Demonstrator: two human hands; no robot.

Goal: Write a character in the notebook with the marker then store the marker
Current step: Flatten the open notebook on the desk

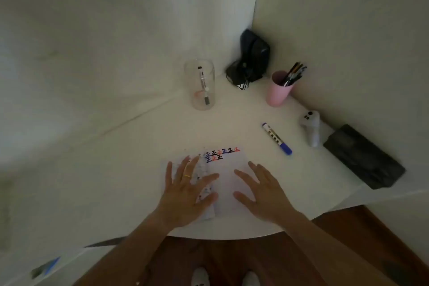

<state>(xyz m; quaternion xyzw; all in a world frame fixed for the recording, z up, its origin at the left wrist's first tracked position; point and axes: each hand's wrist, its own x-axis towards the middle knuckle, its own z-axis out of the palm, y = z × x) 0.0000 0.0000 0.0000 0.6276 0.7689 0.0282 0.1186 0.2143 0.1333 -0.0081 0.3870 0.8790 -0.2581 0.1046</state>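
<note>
Both hands flat and empty on the notebook (228,183), and the marker (276,138) lies up-right of the right hand (262,189), the nearer one, its blue cap toward the person, left hand (188,189) farther.

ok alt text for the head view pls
Two bare hands, left hand and right hand, rest open on a notebook with rows of written characters; a blue marker lies on the white table to the right.
</note>
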